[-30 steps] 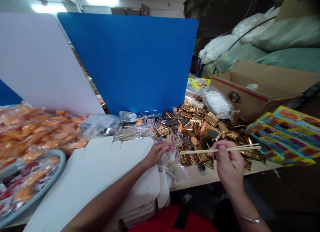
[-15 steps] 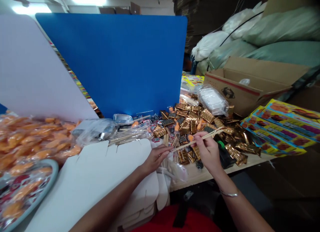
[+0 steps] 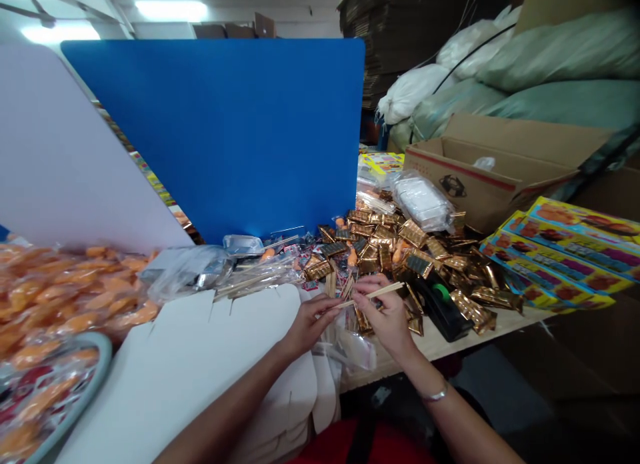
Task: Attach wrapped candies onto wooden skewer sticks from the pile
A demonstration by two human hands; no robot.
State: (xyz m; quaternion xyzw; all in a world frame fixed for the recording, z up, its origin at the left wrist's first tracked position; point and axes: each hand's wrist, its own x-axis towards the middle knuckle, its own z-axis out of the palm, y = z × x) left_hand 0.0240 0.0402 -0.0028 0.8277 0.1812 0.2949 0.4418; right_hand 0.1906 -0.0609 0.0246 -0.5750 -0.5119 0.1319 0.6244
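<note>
Clamping wooden sticks point(image 3: 373, 296) mid-length in right hand point(image 3: 385, 317). Curling left hand point(image 3: 313, 324) just beside the stick ends, grip unclear. Nearby, heaped gold packets point(image 3: 400, 244) on the table point(image 3: 440, 337).

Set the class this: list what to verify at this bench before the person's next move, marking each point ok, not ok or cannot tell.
1. Right hand pinches the wooden sticks: ok.
2. Left hand has a firm grip on the sticks: cannot tell.
3. Gold packets lie in neat rows: not ok, they are heaped loosely.
4. Tape dispenser lies apart from both hands: ok.
5. White card blanks are stacked flat near the left hand: ok.
</note>
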